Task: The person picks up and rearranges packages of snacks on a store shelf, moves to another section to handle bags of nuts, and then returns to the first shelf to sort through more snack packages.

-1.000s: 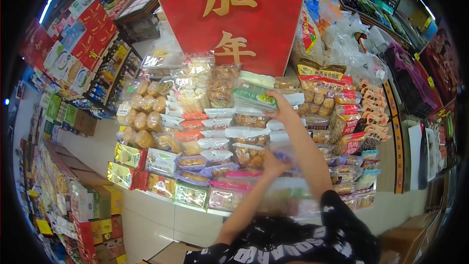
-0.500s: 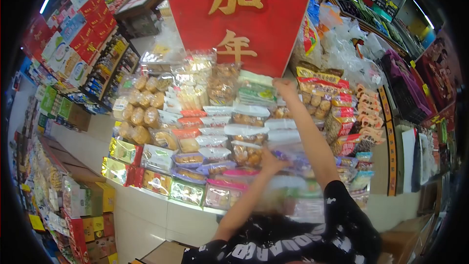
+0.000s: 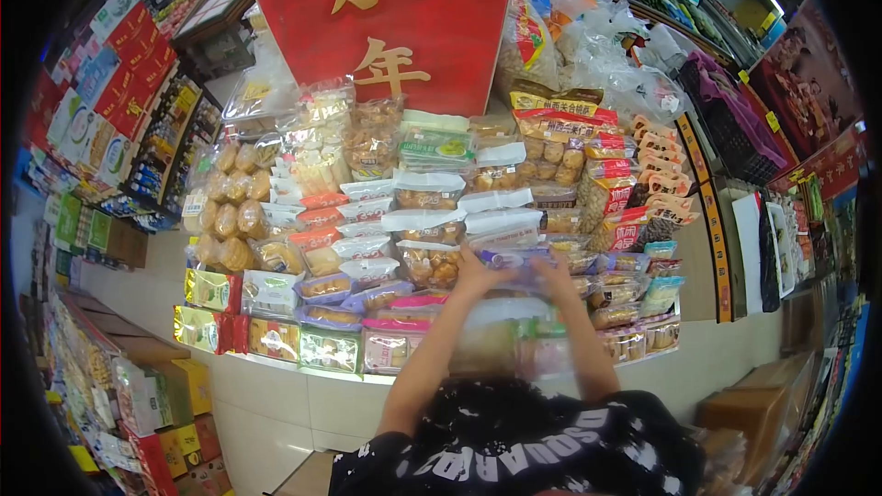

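Note:
My left hand (image 3: pixel 478 273) and my right hand (image 3: pixel 557 272) both grip a clear snack packet with purple trim (image 3: pixel 514 258) in the middle of a stacked display of bagged pastries. Just above it lie white-topped packets (image 3: pixel 496 220). A stack of green-labelled packets (image 3: pixel 435 144) sits at the top of the pile. My black printed sleeves (image 3: pixel 514 445) fill the bottom of the view.
A big red sign with gold characters (image 3: pixel 386 18) hangs behind the pile. The display rests on a white tiled counter (image 3: pixel 276 395). Round buns in bags (image 3: pixel 234 211) are at left, red and yellow snack bags (image 3: pixel 625 193) at right, and cartons (image 3: pixel 165 395) on the floor.
My right hand came down from the green-labelled packets at the top and now joins my left hand on the purple-trimmed packet. The view has shifted slightly.

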A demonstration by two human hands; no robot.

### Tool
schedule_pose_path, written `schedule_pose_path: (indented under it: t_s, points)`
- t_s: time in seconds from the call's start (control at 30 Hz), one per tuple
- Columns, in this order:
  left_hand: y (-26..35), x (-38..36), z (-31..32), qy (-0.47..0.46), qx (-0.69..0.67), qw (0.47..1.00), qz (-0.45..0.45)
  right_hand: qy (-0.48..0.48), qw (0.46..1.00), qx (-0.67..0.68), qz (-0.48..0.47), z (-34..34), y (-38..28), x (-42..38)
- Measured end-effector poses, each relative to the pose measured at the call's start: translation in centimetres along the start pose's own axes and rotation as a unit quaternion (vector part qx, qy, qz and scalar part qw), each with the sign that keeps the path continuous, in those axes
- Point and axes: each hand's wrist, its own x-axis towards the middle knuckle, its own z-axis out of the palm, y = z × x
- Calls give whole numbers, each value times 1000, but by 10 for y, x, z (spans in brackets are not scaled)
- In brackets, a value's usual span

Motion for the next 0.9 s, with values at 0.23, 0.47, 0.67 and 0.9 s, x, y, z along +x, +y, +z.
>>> schedule_pose_path:
  t_s: [0.23, 0.47, 0.67, 0.9]
  points:
    - [52, -36, -40, -116, -271, 952, -83, 21, 983, -130, -127, 5, 17, 14]
    - [86, -49, -37, -92, -214, 970, -65, -66, 993, 40, -92, 3, -21, -7]
    - [136, -36, -44, -148, -289, 944, -63, -76, 987, 51, -133, 0, -76, -7]
    - [160, 55, -53, -163, -228, 947, -157, -109, 986, -121, -40, 23, -132, 105]
